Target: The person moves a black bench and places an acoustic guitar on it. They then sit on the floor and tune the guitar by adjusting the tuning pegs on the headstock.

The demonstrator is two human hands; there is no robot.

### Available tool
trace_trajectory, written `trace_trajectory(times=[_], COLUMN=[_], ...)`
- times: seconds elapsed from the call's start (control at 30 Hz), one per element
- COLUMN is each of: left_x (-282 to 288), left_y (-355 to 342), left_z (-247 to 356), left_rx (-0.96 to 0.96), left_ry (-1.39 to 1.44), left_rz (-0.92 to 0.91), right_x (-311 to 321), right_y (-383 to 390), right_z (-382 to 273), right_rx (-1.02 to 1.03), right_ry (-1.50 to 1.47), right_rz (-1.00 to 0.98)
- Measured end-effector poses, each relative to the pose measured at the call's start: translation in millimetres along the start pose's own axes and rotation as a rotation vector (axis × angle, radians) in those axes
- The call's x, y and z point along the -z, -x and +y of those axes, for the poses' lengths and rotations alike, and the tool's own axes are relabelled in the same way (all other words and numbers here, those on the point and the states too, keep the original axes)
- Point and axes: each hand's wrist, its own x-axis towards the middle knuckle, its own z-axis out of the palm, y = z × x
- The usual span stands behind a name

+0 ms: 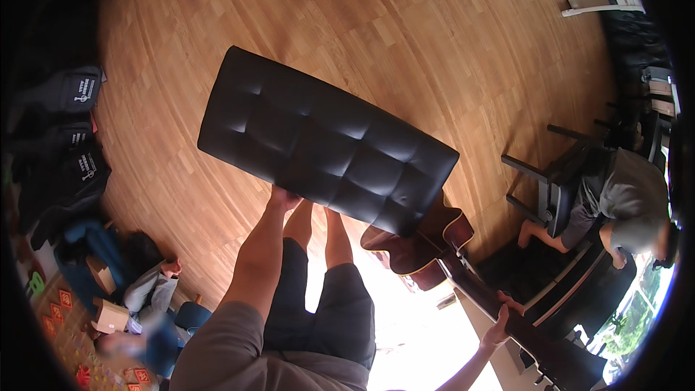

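Observation:
A black padded bench [326,145] with a tufted top lies slantwise across the middle of the view. My left hand [287,198] grips its near long edge, the fingers hidden beneath the seat. At the right, my right hand [498,322] is wrapped round the neck of a dark reddish-brown guitar [420,268]. The guitar's body reaches up to the bench's near right corner, which hides part of it. Its neck slopes down toward the lower right, ending in a dark headstock with tuning pegs.
A person [630,195] sits at the right, beside a black wooden stand or stool [550,181]. Black bags [61,137] line the left side. Another person [148,333] is at the lower left, near an open cardboard box [110,316]. Wood flooring [463,51] surrounds the bench.

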Motion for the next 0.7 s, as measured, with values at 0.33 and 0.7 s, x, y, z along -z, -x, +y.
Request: trace_trajectory(times=[0.33,0.7], left_x=[59.7,75.8], left_y=[42.2,161.4], left_z=[14.1,44.0], left_rx=[0.03,0.209], left_ry=[-0.054,-0.681], left_rz=[0.073,0.457], right_x=[-21.4,-46.0], right_y=[86.3,180.0], right_z=[9.6,17.3], right_rx=[-0.031,-0.032], right_ry=[0.089,0.138], right_rz=[0.038,0.02])
